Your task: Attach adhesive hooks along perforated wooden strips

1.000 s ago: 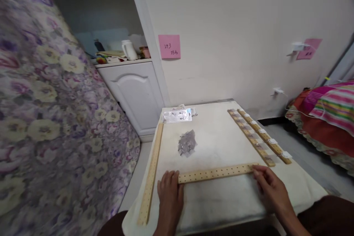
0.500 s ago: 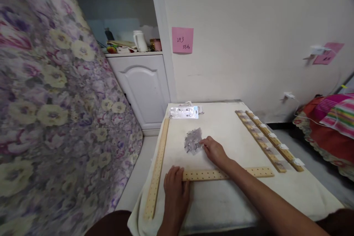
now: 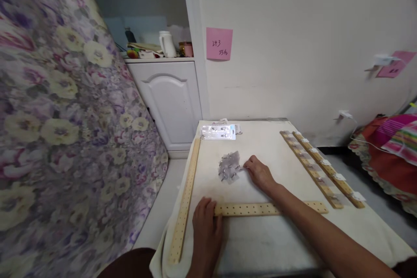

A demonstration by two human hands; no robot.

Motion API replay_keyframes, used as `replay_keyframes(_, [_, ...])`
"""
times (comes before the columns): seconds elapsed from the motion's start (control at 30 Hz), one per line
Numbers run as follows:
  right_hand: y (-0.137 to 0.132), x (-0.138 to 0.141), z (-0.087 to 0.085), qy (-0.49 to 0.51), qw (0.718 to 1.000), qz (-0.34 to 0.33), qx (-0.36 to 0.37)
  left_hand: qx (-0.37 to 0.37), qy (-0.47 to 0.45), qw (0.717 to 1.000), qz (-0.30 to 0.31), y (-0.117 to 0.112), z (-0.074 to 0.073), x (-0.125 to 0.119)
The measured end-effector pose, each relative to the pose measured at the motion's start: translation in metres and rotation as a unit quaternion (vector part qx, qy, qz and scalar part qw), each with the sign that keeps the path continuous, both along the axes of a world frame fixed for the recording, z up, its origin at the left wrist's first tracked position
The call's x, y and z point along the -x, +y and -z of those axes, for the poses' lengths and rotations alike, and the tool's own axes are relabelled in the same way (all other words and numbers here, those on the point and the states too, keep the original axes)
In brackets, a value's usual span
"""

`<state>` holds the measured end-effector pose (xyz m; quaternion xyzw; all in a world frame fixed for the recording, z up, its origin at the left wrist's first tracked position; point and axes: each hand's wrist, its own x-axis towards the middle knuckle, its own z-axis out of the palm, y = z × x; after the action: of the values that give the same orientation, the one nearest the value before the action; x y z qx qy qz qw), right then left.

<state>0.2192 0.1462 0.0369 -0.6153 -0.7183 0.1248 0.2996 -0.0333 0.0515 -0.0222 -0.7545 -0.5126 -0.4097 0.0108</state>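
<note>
Head view, landmark: a white cloth-covered table [image 3: 280,243] fills the lower middle; every place below is given relative to it.
Head view, left hand: the left hand [image 3: 206,222] lies flat, fingers together, near the table's near-left edge, pressing down on the left end of a perforated wooden strip [image 3: 257,209].
Head view, strip axis: this strip runs left to right across the near part of the table; the right forearm crosses over its middle.
Head view, right hand: the right hand [image 3: 260,173] reaches toward the table's centre, fingers drawn together at the edge of a pile of small clear packets [image 3: 230,166]. It seems to pinch one packet, though blur leaves this uncertain.
Head view, key relation: the pile lies beyond the strip, away from the person, just left of the right fingertips. The right hand touches it; the left hand is well apart from it, on the near side.
Head view, other strips: a long wooden strip [image 3: 186,197] runs near to far along the table's left edge. Two paired strips with white tags [image 3: 321,168] run near to far on the table's right side.
Head view, far edge: a clear blister pack [image 3: 218,132] lies at the table's far-left corner.
Head view, surroundings: a floral mattress [image 3: 61,121] leans left of the table; a pink note [image 3: 219,44] hangs on the wall behind it.
</note>
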Motion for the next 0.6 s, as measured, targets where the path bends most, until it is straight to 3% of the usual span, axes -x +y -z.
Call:
replay_keyframes(0.23, [-0.027, 0.002, 0.0, 0.139, 0.99, 0.015, -0.026, 0.019, -0.026, 0.999, 0.007, -0.006, -0.015, -0.001])
replay_keyframes(0.33, [-0.047, 0.012, 0.0, 0.198, 0.98, -0.003, -0.01, 0.048, -0.075, 0.996, 0.013, -0.015, -0.031, -0.004])
replay_keyframes(0.4, [-0.063, 0.02, -0.004, 0.226, 0.974, -0.01, -0.001, 0.105, -0.14, 0.984, 0.021, -0.023, -0.045, -0.012])
replay_keyframes(0.43, [-0.072, 0.024, -0.007, 0.236, 0.972, -0.013, -0.006, 0.152, -0.185, 0.97, 0.036, -0.028, -0.052, -0.018])
replay_keyframes(0.5, [-0.09, 0.032, -0.015, 0.235, 0.97, -0.039, -0.048, 0.253, -0.31, 0.915, 0.055, -0.036, -0.067, -0.031])
replay_keyframes(0.6, [-0.113, 0.038, -0.022, 0.155, 0.967, -0.145, -0.138, 0.359, -0.508, 0.774, 0.116, -0.043, -0.081, -0.049])
